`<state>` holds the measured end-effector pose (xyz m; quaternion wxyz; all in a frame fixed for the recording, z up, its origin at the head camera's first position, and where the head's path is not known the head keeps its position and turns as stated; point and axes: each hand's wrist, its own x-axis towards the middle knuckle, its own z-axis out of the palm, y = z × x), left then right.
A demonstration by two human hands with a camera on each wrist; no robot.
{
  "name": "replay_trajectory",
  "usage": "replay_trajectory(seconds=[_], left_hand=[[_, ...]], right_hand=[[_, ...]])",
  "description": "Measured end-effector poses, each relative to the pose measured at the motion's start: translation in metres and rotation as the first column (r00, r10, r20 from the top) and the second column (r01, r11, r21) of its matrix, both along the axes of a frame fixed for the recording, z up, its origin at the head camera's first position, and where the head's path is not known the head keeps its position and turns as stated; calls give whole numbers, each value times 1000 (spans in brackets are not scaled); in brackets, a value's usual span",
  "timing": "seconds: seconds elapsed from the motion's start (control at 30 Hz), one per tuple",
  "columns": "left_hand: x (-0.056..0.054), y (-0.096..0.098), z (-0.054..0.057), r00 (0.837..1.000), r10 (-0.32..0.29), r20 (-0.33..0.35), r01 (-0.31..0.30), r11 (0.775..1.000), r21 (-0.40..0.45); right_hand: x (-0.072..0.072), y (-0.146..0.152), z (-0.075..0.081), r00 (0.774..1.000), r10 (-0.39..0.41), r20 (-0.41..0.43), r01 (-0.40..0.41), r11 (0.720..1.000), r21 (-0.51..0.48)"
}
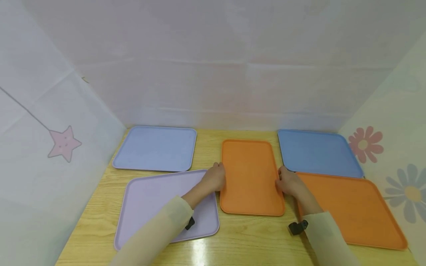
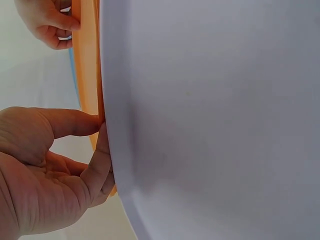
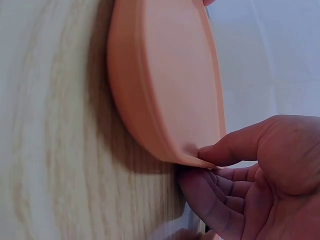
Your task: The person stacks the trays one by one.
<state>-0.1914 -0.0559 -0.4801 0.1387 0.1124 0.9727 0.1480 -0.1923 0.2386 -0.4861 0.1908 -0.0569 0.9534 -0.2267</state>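
A small orange tray, longer front to back, is held between both hands near the middle of the wooden table. My left hand pinches its left rim. In the left wrist view, the thumb and fingers meet at the edge, close beside the lilac tray. The right hand grips the opposite rim. Seen from the right wrist, its thumb lies on top of the orange rim while the other fingers curl underneath.
A large orange tray lies at right, partly behind the right forearm. Two blue trays, one pale and one deeper blue, lie at the back corners. White cloth walls enclose the table.
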Motion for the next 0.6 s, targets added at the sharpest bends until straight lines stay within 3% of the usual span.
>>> replay_trajectory(seconds=[0.23, 0.6], left_hand=[[2, -15, 12, 1000, 9, 5, -10, 994, 109], [12, -53, 34, 997, 79, 6, -78, 979, 189]], right_hand=[[0, 2, 6, 1000, -4, 18, 4, 1000, -4], [-4, -14, 32, 994, 19, -108, -20, 1000, -7]])
